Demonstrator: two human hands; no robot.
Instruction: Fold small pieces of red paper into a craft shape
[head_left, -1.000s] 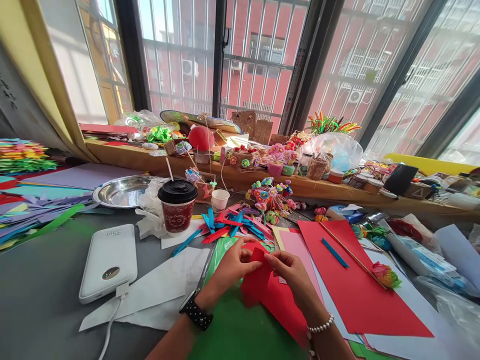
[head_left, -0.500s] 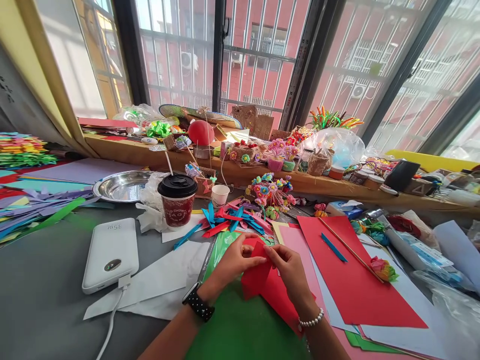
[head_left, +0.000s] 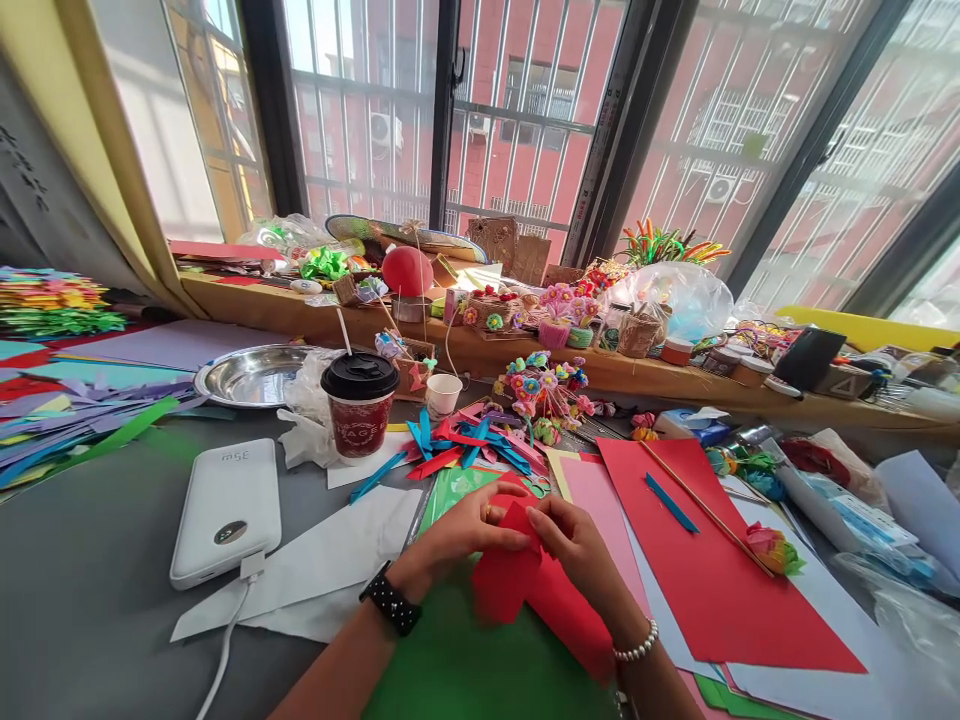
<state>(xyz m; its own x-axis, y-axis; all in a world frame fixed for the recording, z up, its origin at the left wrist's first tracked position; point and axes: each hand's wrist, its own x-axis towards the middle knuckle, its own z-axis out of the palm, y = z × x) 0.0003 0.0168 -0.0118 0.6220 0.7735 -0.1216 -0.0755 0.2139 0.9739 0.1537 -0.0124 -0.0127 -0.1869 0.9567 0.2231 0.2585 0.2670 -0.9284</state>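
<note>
Both hands pinch one piece of red paper (head_left: pixel 507 578) above a green sheet (head_left: pixel 442 660). My left hand (head_left: pixel 469 522), with a dark watch at the wrist, grips its upper left side between thumb and fingers. My right hand (head_left: pixel 574 540), wearing a beaded bracelet, pinches its upper right edge. The paper's lower part hangs toward me, and folds under the fingers are partly hidden. Another red sheet (head_left: pixel 574 615) lies beneath the right hand. Just beyond the hands is a pile of blue, red and pink folded paper strips (head_left: pixel 472 440).
A lidded cup (head_left: pixel 360 410) with a straw, a paper cup (head_left: pixel 443 394) and a steel dish (head_left: pixel 251 378) stand behind on the left. A white power bank (head_left: pixel 225 510) lies left. At right, a large red sheet (head_left: pixel 720 560) carries a stick with a paper flower (head_left: pixel 776 548).
The red paper has tilted, its lower part now hanging further down and more open to view. Both hands stay pinched on it; the right hand has shifted slightly. The view has moved a little.
</note>
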